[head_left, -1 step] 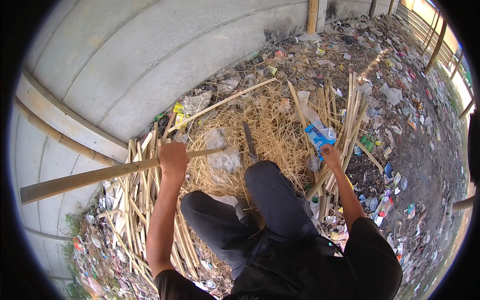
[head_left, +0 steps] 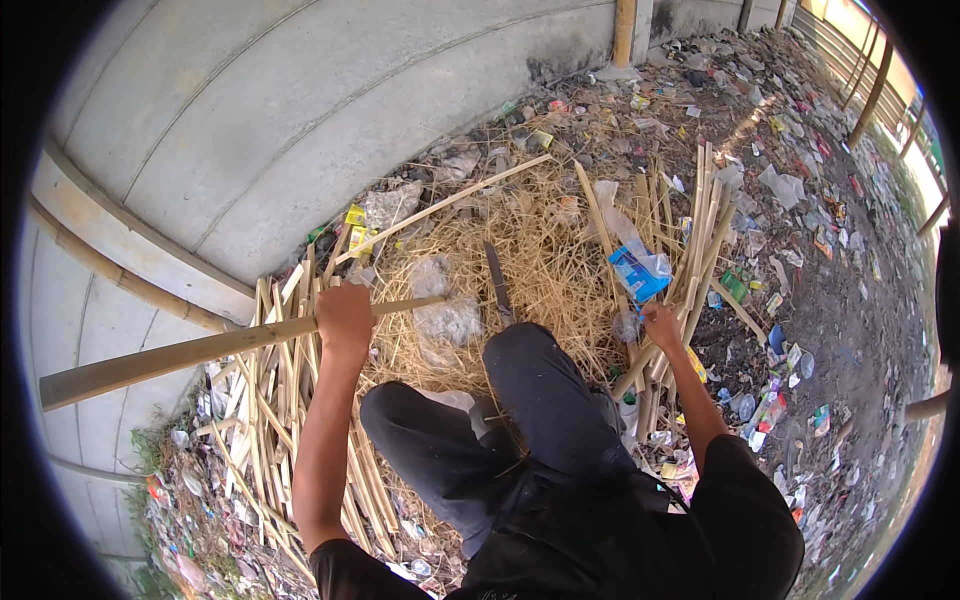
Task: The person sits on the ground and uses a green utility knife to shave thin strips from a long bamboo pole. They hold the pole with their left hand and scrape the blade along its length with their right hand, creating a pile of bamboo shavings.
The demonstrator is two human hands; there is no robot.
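Note:
My left hand (head_left: 344, 316) is wrapped round a split bamboo strip (head_left: 190, 352). The strip slants from the lower left to a narrow end over a crumpled clear plastic bag (head_left: 447, 321) on the straw. At the right, my right hand (head_left: 661, 327) has its fingers drawn together just below a blue packet (head_left: 638, 275). A bit of blue shows at the fingertips, but what they hold is too small to make out. Beside my raised knee, a long dark-bladed knife (head_left: 497, 277) lies on the straw.
Cut bamboo strips (head_left: 285, 375) lie heaped at the left, and another bundle of bamboo (head_left: 703, 235) lies on the right. Shavings and straw (head_left: 550, 250) cover the middle. A grey concrete wall (head_left: 330, 110) curves along the far left. Plastic litter (head_left: 790, 385) is strewn over the dark soil.
My right hand has drawn down a little, away from the blue packet, which now shows more fully. My left hand and the bamboo strip have stayed put.

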